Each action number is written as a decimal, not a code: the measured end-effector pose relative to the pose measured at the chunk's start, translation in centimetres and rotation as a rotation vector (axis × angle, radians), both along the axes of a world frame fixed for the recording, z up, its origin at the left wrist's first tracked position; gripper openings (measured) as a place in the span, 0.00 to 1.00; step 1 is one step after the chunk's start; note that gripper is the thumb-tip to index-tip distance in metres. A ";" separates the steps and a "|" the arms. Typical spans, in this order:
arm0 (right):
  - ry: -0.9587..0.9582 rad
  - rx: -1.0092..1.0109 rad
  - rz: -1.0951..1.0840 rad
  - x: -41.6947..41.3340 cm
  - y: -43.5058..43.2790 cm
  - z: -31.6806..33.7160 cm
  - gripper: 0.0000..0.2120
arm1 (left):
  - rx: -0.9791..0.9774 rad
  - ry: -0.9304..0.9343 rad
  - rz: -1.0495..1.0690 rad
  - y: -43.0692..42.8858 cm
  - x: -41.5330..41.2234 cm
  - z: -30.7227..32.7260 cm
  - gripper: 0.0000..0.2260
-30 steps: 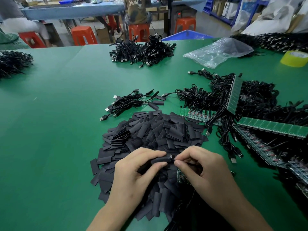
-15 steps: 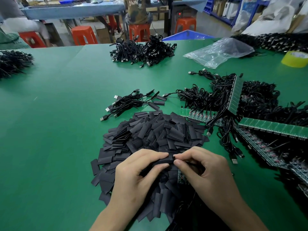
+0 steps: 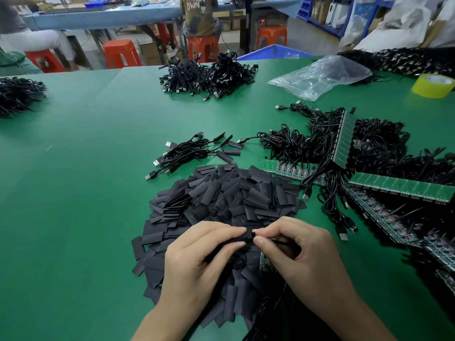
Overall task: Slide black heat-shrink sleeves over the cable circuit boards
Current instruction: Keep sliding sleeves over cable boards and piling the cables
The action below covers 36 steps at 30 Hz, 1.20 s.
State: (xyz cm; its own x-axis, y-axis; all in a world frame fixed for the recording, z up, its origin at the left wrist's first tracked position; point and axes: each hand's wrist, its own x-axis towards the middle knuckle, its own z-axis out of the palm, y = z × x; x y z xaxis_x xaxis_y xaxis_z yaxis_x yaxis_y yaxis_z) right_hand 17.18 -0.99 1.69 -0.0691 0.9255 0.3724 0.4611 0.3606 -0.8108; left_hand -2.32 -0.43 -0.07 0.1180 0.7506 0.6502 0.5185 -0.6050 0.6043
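My left hand [image 3: 197, 257] pinches a black heat-shrink sleeve [image 3: 242, 238] between thumb and fingers above a big heap of loose flat sleeves [image 3: 221, 200]. My right hand [image 3: 295, 249] meets it from the right, thumb and forefinger pinching the thin black cable at the sleeve's mouth. The cable's board is hidden inside the sleeve or under my fingers. A small green board piece [image 3: 264, 263] shows just below my right hand.
Several sleeved cables [image 3: 197, 151] lie beyond the heap. Green board strips with soldered cables [image 3: 398, 188] crowd the right side. A cable pile [image 3: 209, 75], a clear plastic bag [image 3: 320, 75] and a yellow tape roll [image 3: 433, 84] sit farther back. The green table [image 3: 73, 168] stretches left.
My hands have stayed together over the heap. The visible part of the sleeve between my fingertips has grown shorter as the two hands closed in.
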 end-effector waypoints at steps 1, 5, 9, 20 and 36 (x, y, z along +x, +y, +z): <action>0.002 0.000 -0.002 0.0 0.0 0.0 0.04 | 0.003 0.000 -0.002 0.0 0.0 0.0 0.06; 0.012 -0.006 -0.008 -0.1 -0.2 -0.1 0.07 | -0.003 -0.001 -0.018 0.1 0.0 0.1 0.07; 0.010 -0.006 -0.009 -0.2 -0.2 -0.1 0.06 | -0.009 0.014 -0.026 0.1 -0.2 0.0 0.06; -0.097 0.076 -0.011 -0.5 -0.4 0.1 0.02 | 0.030 0.073 0.000 0.2 -0.3 0.0 0.08; -0.099 0.035 0.037 -0.6 -0.4 0.1 0.05 | 0.058 0.120 -0.064 0.6 -0.9 -0.5 0.09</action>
State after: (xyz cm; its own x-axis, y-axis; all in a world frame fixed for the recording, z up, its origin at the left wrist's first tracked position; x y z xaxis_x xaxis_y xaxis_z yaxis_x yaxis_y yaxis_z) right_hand 16.54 -1.36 1.77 -0.1406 0.9080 0.3946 0.5241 0.4064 -0.7484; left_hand -3.21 0.15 -0.56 0.2442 0.7008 0.6703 0.5441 -0.6712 0.5035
